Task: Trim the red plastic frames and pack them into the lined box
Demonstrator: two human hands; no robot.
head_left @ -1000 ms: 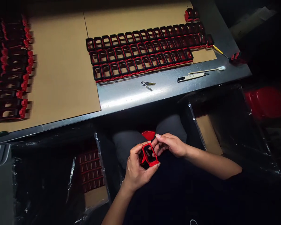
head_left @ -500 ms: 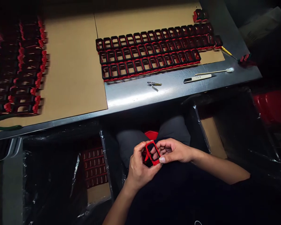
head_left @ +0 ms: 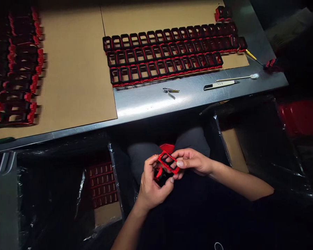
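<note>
Pinching red-and-black rectangular plastic frame (head_left: 167, 166) at one end, R hand (head_left: 194, 164) holds it nr grey-clad lap (head_left: 142, 157); L hand (head_left: 151, 185) cupped alongside, thumb clear, finger grip unclear. Poss. slip: one-sided hold could let frame twist/drop.

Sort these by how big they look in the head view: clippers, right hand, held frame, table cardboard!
Largest to smallest:
1. Table cardboard
2. Right hand
3. Held frame
4. Clippers
</note>
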